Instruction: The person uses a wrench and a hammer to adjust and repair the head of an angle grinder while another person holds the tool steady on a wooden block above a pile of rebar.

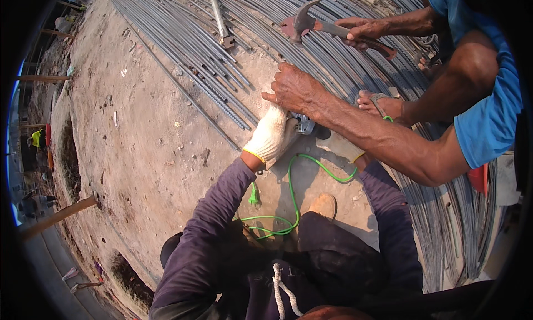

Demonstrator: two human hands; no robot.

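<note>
My left hand (268, 138), in a cream knit glove, is closed in front of me. Its fingertips are covered by the bare left hand (294, 88) of a co-worker, so I cannot make out what it grips. Beside that glove sits a grey metal tool body (304, 125), partly hidden under the co-worker's forearm. On the tool's other side is my right hand (341, 146), also gloved, its fingers hidden by the same forearm. A green cord (291, 195) loops below my hands near a green plug (254, 195). The co-worker's right hand (363, 32) holds a claw hammer (304, 23).
Many ribbed steel bars (194, 59) lie across the ground ahead and to the right. A grey metal bar (217, 14) rests over them. The co-worker crouches close on my right in sandals. Wooden stakes (58, 217) and a dug hole (130, 278) edge the dirt at left.
</note>
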